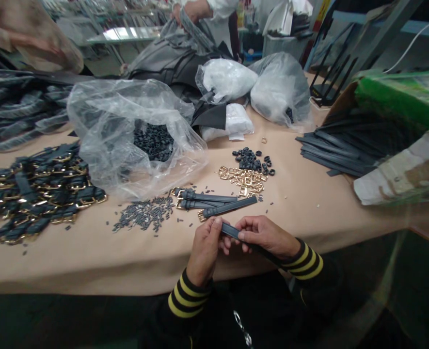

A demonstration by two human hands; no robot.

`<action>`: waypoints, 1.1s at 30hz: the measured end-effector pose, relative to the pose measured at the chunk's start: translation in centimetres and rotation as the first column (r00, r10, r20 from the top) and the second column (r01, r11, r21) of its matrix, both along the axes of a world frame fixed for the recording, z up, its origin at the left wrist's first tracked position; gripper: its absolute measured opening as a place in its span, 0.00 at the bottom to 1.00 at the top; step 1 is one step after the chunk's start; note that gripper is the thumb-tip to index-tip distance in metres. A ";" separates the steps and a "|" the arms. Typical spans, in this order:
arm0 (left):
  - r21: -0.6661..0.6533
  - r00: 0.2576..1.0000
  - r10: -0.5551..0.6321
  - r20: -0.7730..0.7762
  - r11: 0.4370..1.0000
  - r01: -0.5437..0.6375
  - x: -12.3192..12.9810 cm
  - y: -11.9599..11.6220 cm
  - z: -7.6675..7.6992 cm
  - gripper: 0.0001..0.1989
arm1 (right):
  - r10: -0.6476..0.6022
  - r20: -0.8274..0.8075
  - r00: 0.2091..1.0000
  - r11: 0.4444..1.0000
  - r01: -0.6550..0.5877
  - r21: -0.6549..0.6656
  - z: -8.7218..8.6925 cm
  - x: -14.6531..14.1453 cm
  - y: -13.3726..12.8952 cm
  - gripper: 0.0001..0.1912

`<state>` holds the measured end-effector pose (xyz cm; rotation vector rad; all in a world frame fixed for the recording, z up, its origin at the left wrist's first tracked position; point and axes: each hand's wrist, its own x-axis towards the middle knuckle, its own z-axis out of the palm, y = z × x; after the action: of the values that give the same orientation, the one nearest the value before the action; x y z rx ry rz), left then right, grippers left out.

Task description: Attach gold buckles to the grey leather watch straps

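Note:
Between my two hands a dark strap (230,230) is stretched over the table's front edge. My left hand (206,247) pinches one end between thumb and fingers. A short way along, my right hand (265,234) grips the same strap, and its tail runs back under my right wrist. Just beyond my fingers lie several finished-looking straps with gold buckles (217,199). Behind them are a heap of gold buckles (244,180) and a pile of black strap loops (252,159). Small dark pieces (145,213) are scattered to the left.
A clear plastic bag (127,131) holding black loops stands left of centre. Buckled straps (36,189) are heaped at the far left. Long dark strips (345,140) spill from a box (399,169) at right. White bags (229,80) sit behind; two people work across the table.

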<state>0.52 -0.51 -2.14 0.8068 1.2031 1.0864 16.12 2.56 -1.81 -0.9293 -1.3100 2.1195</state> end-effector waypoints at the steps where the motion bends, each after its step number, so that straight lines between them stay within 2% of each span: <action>1: -0.003 1.000 0.000 0.003 1.000 0.000 0.0 0.0 0.0 0.15 | -0.004 0.002 1.000 1.000 0.004 -0.003 -0.1 0.0 0.0 0.15; 4: -0.007 1.000 -0.002 -0.016 1.000 0.002 -0.1 0.0 0.0 0.15 | -0.022 0.011 1.000 1.000 0.022 0.004 -0.2 0.1 0.0 0.14; 9: -0.014 0.988 -0.003 -0.157 1.000 0.001 -0.5 0.0 0.3 0.15 | -0.028 0.040 0.999 0.999 0.030 -0.032 -0.4 0.1 0.0 0.14; 13: -0.027 0.998 -0.013 -0.068 1.000 0.011 -0.8 -0.1 0.7 0.13 | -0.014 0.033 0.999 0.999 0.015 -0.034 -0.4 0.1 -0.1 0.14; 16: 0.013 0.999 -0.039 -0.028 0.999 0.040 -1.1 -0.2 0.9 0.12 | 0.006 0.057 0.998 1.000 -0.006 0.010 -0.4 0.1 0.0 0.14; 21: 0.105 0.976 -0.026 -0.216 0.993 0.050 -1.3 -0.6 0.7 0.08 | -0.016 0.101 0.995 0.997 0.009 0.070 0.0 0.2 0.1 0.13; 26: 0.124 0.982 0.015 -0.186 0.992 0.008 -1.0 -0.6 0.4 0.09 | -0.038 0.117 0.992 0.999 0.034 0.036 0.0 0.0 0.1 0.13; 28: 0.134 0.974 0.035 -0.222 0.991 -0.005 -0.9 -0.6 0.2 0.09 | -0.045 0.108 0.993 0.999 0.045 0.005 0.1 -0.1 -0.1 0.13; 30: 0.205 0.934 0.093 -0.345 0.979 -0.022 -0.7 -0.6 0.0 0.07 | -0.059 0.076 0.995 0.998 0.060 -0.011 0.2 -0.3 -0.2 0.12; 33: 0.425 0.790 0.225 -0.570 0.904 0.049 -0.4 -0.9 -0.1 0.03 | -0.079 0.023 0.997 0.997 0.079 0.005 0.7 -0.5 -0.5 0.10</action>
<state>0.07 -1.40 -2.26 1.5401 1.5763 1.2294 15.62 2.03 -1.14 -0.9902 -1.2672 2.0509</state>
